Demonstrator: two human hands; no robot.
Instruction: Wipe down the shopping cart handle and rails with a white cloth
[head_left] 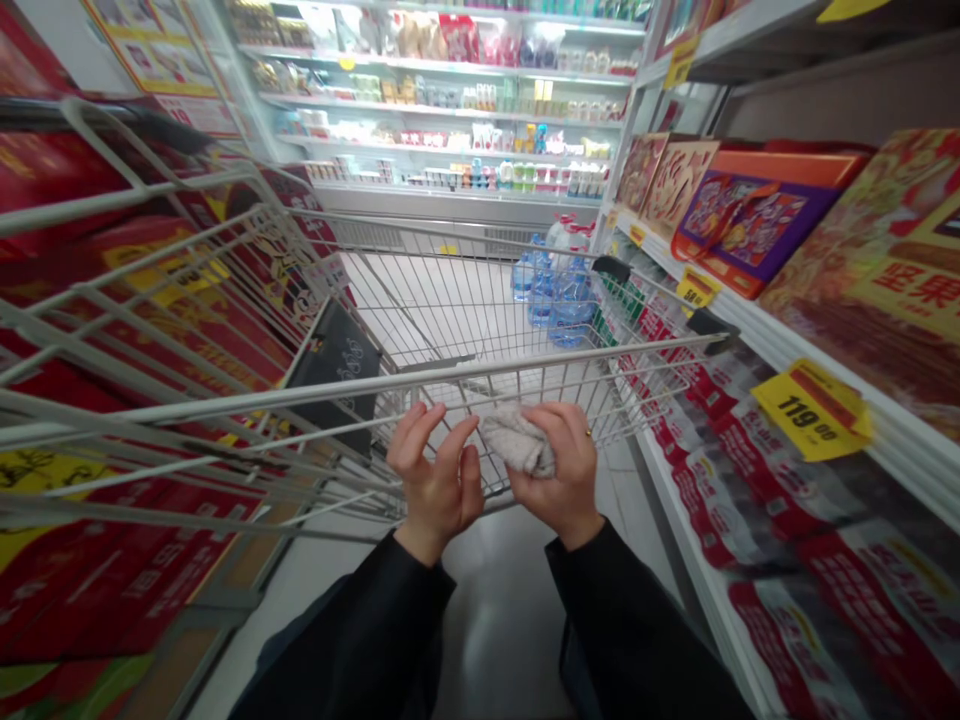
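Grey cloth: crumpled soft bunch, fuzzy knit texture, held over the wire mesh of the shopping cart, just under its top rail, not touching it.

Right hand: fingers curled over the cloth, gripping it. Gold ring on one finger. Left hand: half-curled, fingers parted, right at the cloth's left edge. Can't tell if it makes contact. Black sleeves on both forearms.

Cart: pale metal tube rails, thin wire mesh, black plastic grips on its right rim. Black flat panel stands tilted inside the left side, printed with a white line drawing. Blue-tinted plastic water bottles show through the mesh toward the far end. Can't tell if they're inside the cart or beyond it.

Right of cart: white shelving with red-and-white packs below a yellow price tag reading 119, and boxed gift sets in red, orange and purple above. Left of cart: stacked red cartons with yellow panels. Beyond cart: lit refrigerated case with packaged goods on white shelves. Below cart: polished grey floor.
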